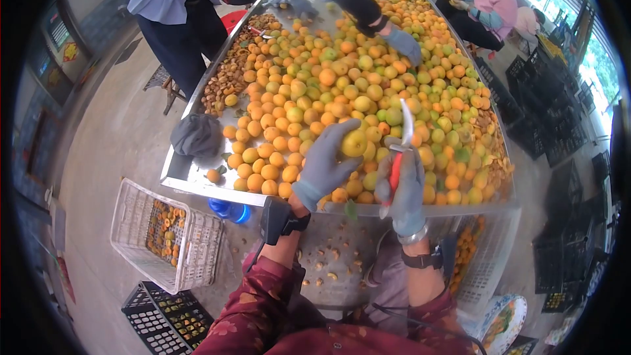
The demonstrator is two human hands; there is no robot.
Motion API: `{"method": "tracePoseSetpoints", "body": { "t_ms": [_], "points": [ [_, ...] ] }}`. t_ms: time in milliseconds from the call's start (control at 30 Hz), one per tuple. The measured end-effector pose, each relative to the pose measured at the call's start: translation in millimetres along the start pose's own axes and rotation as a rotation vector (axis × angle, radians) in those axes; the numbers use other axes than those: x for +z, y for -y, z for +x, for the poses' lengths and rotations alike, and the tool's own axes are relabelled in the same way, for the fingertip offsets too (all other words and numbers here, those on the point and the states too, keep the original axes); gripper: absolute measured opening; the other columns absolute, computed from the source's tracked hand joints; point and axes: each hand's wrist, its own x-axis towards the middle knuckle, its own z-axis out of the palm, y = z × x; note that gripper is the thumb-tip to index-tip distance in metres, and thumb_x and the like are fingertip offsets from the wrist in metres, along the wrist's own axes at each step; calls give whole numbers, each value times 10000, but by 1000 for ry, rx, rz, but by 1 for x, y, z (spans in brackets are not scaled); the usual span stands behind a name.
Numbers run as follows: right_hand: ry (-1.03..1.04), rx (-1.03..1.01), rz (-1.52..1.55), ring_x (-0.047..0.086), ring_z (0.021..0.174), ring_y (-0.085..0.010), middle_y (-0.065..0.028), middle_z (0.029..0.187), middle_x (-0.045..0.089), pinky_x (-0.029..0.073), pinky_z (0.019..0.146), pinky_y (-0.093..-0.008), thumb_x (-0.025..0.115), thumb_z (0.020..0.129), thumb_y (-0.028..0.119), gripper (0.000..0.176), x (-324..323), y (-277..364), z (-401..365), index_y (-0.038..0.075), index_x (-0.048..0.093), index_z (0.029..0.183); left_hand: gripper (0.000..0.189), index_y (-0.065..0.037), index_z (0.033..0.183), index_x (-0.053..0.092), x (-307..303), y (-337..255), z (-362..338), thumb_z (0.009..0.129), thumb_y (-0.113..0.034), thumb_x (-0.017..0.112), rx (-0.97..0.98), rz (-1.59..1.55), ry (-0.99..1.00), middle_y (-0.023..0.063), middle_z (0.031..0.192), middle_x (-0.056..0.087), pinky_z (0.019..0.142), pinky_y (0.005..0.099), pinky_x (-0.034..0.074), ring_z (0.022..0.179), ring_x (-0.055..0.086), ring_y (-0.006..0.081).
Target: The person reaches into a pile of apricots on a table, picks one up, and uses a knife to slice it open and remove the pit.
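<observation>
My left hand (325, 163), in a grey glove, is closed around a yellow-green apricot (354, 143) between thumb and fingers. In my gloved right hand (409, 190) is a pair of red-handled pruning shears (396, 172), its curved metal blade pointing up and away from me. The blade stands a little to the right of the held fruit, apart from it. Both hands are over the near edge of a metal table (217, 189) heaped with orange and yellow-green apricots (289, 115).
Brown pits (221, 89) lie along the table's left side, near a dark grey cloth (196, 135). A white crate (154, 233) with cut fruit and a black crate (167, 315) stand at lower left. A co-worker's gloved hand (402, 45) reaches over the pile. Another person (493, 6) sits at right.
</observation>
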Motion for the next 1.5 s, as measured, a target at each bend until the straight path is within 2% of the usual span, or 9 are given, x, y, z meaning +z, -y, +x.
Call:
{"method": "tracePoseSetpoints", "body": {
  "t_ms": [133,200,300,333,467,567,633,1133,1500],
  "points": [
    [-11,2,-36,450,474,-82,-46,713,532,344,396,-219,432,1008,302,287,-6,3,5,54,501,1134,611,-76,1278,501,7,-2,-1,698,-18,683,19,-49,49,149,1162,552,926,360,454,1066,549,315],
    [2,-264,68,502,555,-125,-57,747,545,420,486,-267,427,1013,287,289,-8,-3,9,51,497,1165,613,-78,1277,501,10,-2,-2,694,-12,678,27,-76,59,150,1145,553,918,358,455,1056,548,314],
    [-145,-291,288,534,641,-163,-56,800,559,460,587,-310,430,1015,308,321,-7,7,14,53,494,1198,582,-77,1268,503,14,-5,-3,712,-40,671,98,6,116,145,1119,551,898,359,459,1043,550,312],
    [-58,-323,312,522,703,-171,-49,842,568,449,658,-335,444,1008,329,347,-17,7,16,62,494,1223,567,-61,1255,514,17,-5,-4,709,-23,662,72,5,159,137,1113,552,905,349,453,1034,554,294],
    [-19,-343,473,461,730,-166,-45,846,554,409,690,-346,462,1001,341,347,-28,8,20,79,503,1225,526,-43,1217,536,31,-10,-12,704,-9,641,-10,10,270,123,1087,555,902,332,450,1017,561,267],
    [-48,-369,421,429,718,-140,-8,795,494,395,688,-322,490,985,370,381,-26,12,20,88,473,1240,503,-36,1194,544,38,-15,-14,699,-20,636,-65,27,337,114,1075,558,884,324,457,994,572,261],
    [-105,-384,381,428,702,-147,-14,790,493,395,685,-330,483,988,365,384,-25,12,20,74,473,1237,485,-83,1168,552,42,-16,-15,687,-83,617,-75,-49,338,131,1043,562,866,379,456,1007,554,327],
    [-239,-487,181,436,673,-162,-33,778,474,438,678,-351,470,992,365,416,-20,15,15,46,426,1255,461,-43,1119,575,47,-16,-14,666,-107,639,-177,-152,359,153,1037,589,886,373,449,1015,568,322],
    [-260,-538,-49,430,641,-146,-40,765,471,416,597,-287,413,1018,303,376,-14,12,8,38,415,1285,439,-53,1091,586,58,-9,-18,659,-99,650,-206,-138,332,154,1015,594,860,381,458,981,571,335]
  ]
}}
